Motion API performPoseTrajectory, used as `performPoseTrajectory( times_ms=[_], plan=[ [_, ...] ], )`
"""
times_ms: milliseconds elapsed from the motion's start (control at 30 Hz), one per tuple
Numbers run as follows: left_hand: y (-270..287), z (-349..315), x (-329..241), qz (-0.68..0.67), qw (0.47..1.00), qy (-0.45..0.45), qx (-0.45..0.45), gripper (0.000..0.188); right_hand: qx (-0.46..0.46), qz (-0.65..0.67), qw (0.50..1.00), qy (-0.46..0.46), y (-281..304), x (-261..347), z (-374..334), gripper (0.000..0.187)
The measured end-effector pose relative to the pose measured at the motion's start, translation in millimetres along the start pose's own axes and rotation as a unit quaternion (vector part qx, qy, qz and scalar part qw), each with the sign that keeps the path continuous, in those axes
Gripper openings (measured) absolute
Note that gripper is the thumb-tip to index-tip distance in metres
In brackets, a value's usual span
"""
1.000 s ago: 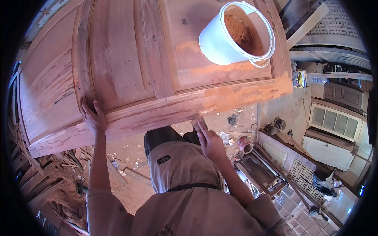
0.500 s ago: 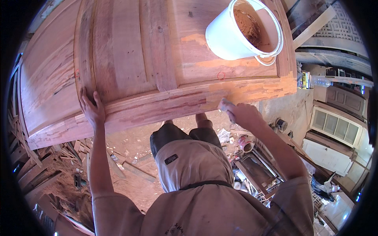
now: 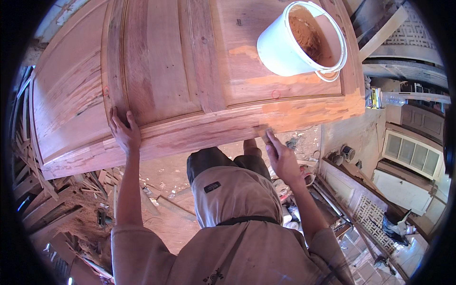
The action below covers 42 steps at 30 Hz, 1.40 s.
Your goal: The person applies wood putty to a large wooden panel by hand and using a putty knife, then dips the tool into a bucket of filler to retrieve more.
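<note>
Door [image 3: 161, 57] lying flat ahead of the body, near edge running left to right and bowed by the lens, far edge cut off by the view. Scraper [image 3: 262, 133] at that near edge, right of the door's middle, by the border between orange-brown paste [image 3: 313, 111] to the right and barer, streaked wood to the left. Blurred blade; long axis not possible to tell for sure, though apparently pointing up and left from the fingers, toward the door.

Right hand [image 3: 283, 160] just off the near edge, by far the nearer to the paste border. Fingers bent narrowly around the scraper, exact grip partly hidden. Left hand [image 3: 126, 133] well apart, on the left part of the door's near edge, by a raised upright. Fingers lightly spread on the wood, thumb apart, no tool in the grasp.

White bucket [image 3: 275, 47] on the door's right-hand panel, beyond the right hand and farther from the near edge, with more paste inside and a handle hanging on the near side. Smears of paste on the panel too, beside the bucket. Littered floor [image 3: 164, 173] below the near edge; scrap wood [image 3: 47, 208] off the door's left end; clear bottle [image 3: 393, 99] and paned frame [image 3: 411, 149] off the right end.
</note>
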<state>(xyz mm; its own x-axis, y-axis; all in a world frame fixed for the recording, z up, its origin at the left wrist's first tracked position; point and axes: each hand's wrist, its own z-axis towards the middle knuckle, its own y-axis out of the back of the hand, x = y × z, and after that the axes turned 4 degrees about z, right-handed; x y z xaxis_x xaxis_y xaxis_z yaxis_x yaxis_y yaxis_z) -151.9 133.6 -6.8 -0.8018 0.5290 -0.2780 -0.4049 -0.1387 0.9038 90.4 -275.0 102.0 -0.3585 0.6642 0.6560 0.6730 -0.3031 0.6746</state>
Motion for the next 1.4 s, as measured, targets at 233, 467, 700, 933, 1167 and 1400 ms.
performPoseTrajectory(
  times_ms=[233,467,700,933,1167,1400],
  plan=[
    [-0.1,0.6,-3.2,-0.032,0.999,0.012,0.010,0.053,-0.068,-0.096,0.991,-0.071,-63.4,-2.8,10.0,0.053],
    [-0.1,-1.0,1.4,-0.029,1.000,-0.001,0.000,0.053,-0.018,-0.101,0.991,-0.088,-47.5,7.0,-1.9,0.052],
    [-4.3,1.4,2.9,-0.037,0.999,-0.003,0.000,0.053,-0.136,-0.103,0.985,-0.032,-93.9,8.0,7.1,0.056],
    [-1.9,-0.9,3.0,-0.027,1.000,0.005,0.007,0.054,-0.062,-0.007,0.997,-0.053,-83.7,15.5,-16.9,0.054],
    [-0.2,0.5,-1.6,-0.033,0.999,0.015,0.005,0.055,-0.113,-0.032,0.990,-0.079,-124.8,25.3,-1.8,0.053],
    [2.1,0.1,-3.1,-0.030,0.999,0.012,0.005,0.055,0.008,-0.051,0.998,-0.024,-80.3,35.8,-17.8,0.052]
  ],
)
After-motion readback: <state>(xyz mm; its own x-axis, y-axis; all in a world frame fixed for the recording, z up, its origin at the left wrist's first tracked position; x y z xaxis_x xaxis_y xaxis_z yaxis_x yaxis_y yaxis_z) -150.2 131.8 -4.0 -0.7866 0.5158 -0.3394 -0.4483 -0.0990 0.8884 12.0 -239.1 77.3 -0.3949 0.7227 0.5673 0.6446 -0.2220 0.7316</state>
